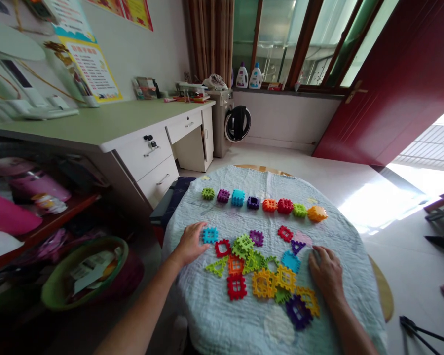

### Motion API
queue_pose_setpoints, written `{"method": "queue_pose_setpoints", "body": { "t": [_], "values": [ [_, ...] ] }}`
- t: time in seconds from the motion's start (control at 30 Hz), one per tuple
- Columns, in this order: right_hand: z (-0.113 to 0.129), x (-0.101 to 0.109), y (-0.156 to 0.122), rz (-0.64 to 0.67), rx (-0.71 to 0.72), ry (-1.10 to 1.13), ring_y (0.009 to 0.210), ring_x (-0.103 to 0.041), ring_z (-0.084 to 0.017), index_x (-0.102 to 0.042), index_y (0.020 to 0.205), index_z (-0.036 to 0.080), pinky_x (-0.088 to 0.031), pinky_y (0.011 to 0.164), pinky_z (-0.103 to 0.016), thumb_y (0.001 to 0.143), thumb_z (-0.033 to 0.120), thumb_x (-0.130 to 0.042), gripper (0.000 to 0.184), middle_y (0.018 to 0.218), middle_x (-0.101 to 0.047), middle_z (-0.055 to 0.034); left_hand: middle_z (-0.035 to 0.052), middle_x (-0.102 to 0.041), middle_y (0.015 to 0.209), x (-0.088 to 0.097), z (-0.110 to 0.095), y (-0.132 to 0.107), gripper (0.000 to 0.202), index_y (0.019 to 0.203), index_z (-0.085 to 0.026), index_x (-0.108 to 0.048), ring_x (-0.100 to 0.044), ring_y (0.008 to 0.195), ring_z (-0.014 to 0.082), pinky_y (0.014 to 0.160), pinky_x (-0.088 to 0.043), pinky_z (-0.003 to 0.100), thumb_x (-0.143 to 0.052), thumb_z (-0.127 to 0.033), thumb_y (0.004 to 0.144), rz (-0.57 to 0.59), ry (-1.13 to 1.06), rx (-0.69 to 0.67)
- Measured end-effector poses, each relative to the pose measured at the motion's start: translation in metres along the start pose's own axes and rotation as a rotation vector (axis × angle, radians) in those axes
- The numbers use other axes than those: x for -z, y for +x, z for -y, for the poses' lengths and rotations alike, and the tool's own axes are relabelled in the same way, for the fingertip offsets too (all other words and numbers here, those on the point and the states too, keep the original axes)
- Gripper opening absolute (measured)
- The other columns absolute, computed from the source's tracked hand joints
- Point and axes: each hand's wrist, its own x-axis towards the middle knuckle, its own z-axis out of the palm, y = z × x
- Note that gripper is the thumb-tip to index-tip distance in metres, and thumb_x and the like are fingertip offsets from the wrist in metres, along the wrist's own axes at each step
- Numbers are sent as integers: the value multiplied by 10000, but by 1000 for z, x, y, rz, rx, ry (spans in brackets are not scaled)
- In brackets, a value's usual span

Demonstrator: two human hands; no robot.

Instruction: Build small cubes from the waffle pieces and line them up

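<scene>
Across a round table under a pale blue quilted cloth point(222, 320), the person's left hand point(189, 244) lies open and palm-down, gripping nothing, its fingertips just beside a small cyan square plastic block point(210, 235). The right hand point(326, 272) also rests open on the cloth, holding nothing, near a flat blue square block point(291, 262) and a small purple triangular block point(298, 246).

Between the hands lies a loose heap of hollow plastic building blocks. Closest in are a red square block with a window grid point(237, 287), a yellow square block point(263, 283), and a dark purple square block point(299, 311). Farther in sit a lime-green triangular frame block point(217, 266) and a stack of green blocks point(243, 245).

Beyond the heap, eight chunky cube-like blocks in green, purple, cyan, orange, and red form a slightly slanted row point(270, 205) across the cloth.

Past the table, a white desk with a green top point(81, 121) stands on the left, and a green plastic basin point(83, 273) sits low beside the table. Farther off are a small front-loading washing machine point(225, 123), two white detergent bottles point(248, 76) on a windowsill, and an open dark red door point(388, 84).
</scene>
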Motion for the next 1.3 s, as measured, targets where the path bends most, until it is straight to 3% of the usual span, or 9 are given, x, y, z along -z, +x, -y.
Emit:
{"method": "queue_pose_setpoints", "body": {
  "t": [0.17,0.43,0.57,0.63,0.77,0.9,1.03,1.17,1.3],
  "values": [
    [9,0,-2,40,-3,-118,1091,-530,-299,-625,1110,187,-403,976,-453,889,391,-385,385,1205,-615,-139,111,-666,1225,-7,-1,-4,561,1188,-218,-613,-581,1182,310,1063,-421,490,-707,-251,636,19,213,-83],
    [27,8,-2,121,-23,-232,1140,-504,-316,-589,1182,199,-387,954,-477,907,488,-441,426,1246,-578,-134,105,-679,1093,-29,-16,6,373,1125,-209,-626,-617,1062,288,979,-477,470,-656,-330,773,-107,192,-124],
    [31,9,-2,142,2,-264,1135,-502,-309,-577,1186,204,-374,963,-468,908,546,-437,462,1249,-566,-131,153,-580,1298,-46,-40,-1,380,1146,-202,-639,-516,1242,332,1084,-385,526,-639,-388,815,-186,170,-168],
    [32,10,-2,147,9,-273,1126,-506,-303,-576,1176,202,-370,964,-459,909,557,-435,466,1248,-563,-129,138,-530,1382,-54,-52,-7,420,1189,-221,-632,-467,1300,330,1121,-348,526,-661,-377,800,-82,154,-238],
    [33,10,-2,151,11,-298,1120,-511,-298,-574,1164,201,-364,961,-448,912,553,-439,454,1242,-561,-127,109,-532,1417,-67,-69,-13,578,1294,-237,-582,-433,1342,318,1153,-320,515,-707,-284,731,250,118,-342],
    [34,10,-2,150,16,-315,1117,-513,-296,-571,1163,197,-361,958,-443,916,540,-449,440,1250,-553,-131,88,-582,1361,-73,-77,-8,625,1320,-265,-563,-495,1286,300,1118,-367,494,-685,-210,709,360,113,-338],
    [34,10,-2,147,15,-321,1115,-514,-296,-568,1164,194,-363,949,-439,920,531,-455,432,1246,-553,-130,92,-659,1184,-73,-85,-2,511,1204,-242,-641,-592,1116,294,1023,-444,480,-713,-231,698,292,131,-307],
    [34,10,-2,137,16,-332,1106,-517,-289,-563,1167,199,-362,943,-427,922,514,-464,411,1239,-557,-121,89,-670,1149,-69,-83,-2,403,1120,-219,-662,-605,1097,276,1005,-467,457,-726,-279,727,118,24,-246],
    [35,10,-2,145,14,-335,1108,-516,-291,-564,1179,194,-364,933,-421,929,514,-456,420,1233,-561,-120,91,-670,1153,-59,-66,-5,366,1140,-208,-635,-605,1121,264,1020,-468,451,-671,-360,809,-89,-43,-190]
  ]
}}
